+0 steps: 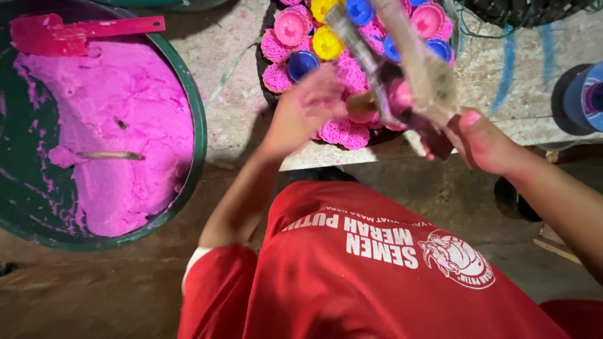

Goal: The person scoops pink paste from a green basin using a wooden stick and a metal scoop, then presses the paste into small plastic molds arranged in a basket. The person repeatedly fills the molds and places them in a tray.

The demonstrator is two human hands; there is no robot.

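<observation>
My right hand [483,143] grips the handle end of a long, pale, two-armed press tool [402,69] that slants up over the tray. My left hand [308,107] is blurred, with its fingers curled at the tool's jaws. There they touch a pink lump [397,97] and a brownish piece [361,105]. I cannot tell whether the left hand is pinching them. Both hands are stained pink. Just beyond them a dark round tray [267,94] holds several frilled pink moulded cakes [342,130] and small pink, yellow and blue cups [303,63].
A big green basin [200,125] at the left holds pink dough [119,125], with a stick lying on it and a red scoop [56,34] at its top edge. The tray rests on a rough concrete ledge [232,119]. A blue roll [581,97] stands at the right. My red shirt fills the foreground.
</observation>
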